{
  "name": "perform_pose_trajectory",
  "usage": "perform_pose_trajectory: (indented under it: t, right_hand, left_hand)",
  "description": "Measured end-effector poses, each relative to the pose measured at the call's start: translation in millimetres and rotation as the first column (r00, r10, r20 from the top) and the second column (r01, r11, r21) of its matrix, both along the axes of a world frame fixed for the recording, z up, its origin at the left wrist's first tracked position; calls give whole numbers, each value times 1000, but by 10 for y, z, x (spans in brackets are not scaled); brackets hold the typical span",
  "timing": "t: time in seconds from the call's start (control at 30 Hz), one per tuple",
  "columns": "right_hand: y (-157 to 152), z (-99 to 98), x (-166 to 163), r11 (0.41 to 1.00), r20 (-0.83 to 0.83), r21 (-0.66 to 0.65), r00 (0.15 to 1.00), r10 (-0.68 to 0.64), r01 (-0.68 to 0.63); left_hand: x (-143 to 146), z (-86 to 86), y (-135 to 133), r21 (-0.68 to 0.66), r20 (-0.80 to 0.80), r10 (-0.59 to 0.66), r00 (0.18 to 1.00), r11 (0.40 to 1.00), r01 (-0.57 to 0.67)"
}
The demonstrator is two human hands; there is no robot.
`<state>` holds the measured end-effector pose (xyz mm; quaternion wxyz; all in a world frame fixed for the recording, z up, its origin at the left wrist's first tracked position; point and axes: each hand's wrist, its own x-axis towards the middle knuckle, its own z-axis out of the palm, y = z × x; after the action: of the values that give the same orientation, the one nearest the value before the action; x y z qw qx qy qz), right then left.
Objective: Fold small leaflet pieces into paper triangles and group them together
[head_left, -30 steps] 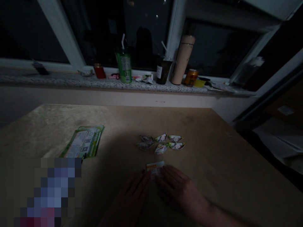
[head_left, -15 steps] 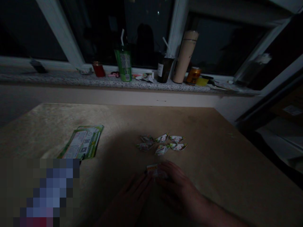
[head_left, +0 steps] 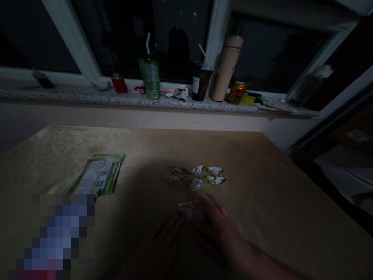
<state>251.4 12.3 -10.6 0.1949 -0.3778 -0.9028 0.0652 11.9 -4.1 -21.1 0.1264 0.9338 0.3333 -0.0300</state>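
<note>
A small printed piece of paper [head_left: 188, 206] lies flat on the table close in front of me, its right part covered. My left hand [head_left: 169, 235] rests low, fingers stretched out, with the tips at the paper's near left edge. Over the paper's right side is my right hand [head_left: 217, 221], its fingers extended and somewhat apart; whether they touch the paper is hard to tell in the dim light. Just beyond, several folded paper pieces [head_left: 198, 182] with green and white print sit in two rows.
A stack of green printed leaflets [head_left: 101, 175] lies on the table [head_left: 247, 155] to the left. On the stone sill [head_left: 171, 104] stand a green cup [head_left: 151, 77], a dark cup [head_left: 201, 85], a tall flask [head_left: 227, 70], an orange can [head_left: 237, 92] and a red jar [head_left: 119, 83].
My right hand's fingers have spread a little, and more of the paper shows beside them. My left hand stays nearly in place. The whole view has shifted slightly.
</note>
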Motion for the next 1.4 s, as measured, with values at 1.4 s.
perform_pose_trajectory:
  t: [1.4]
  right_hand:
    - [11, 25, 106, 996, -91, 89, 995, 28, -20]
  left_hand:
    - [-137, 109, -5, 27, 42, 19, 999, 999, -20]
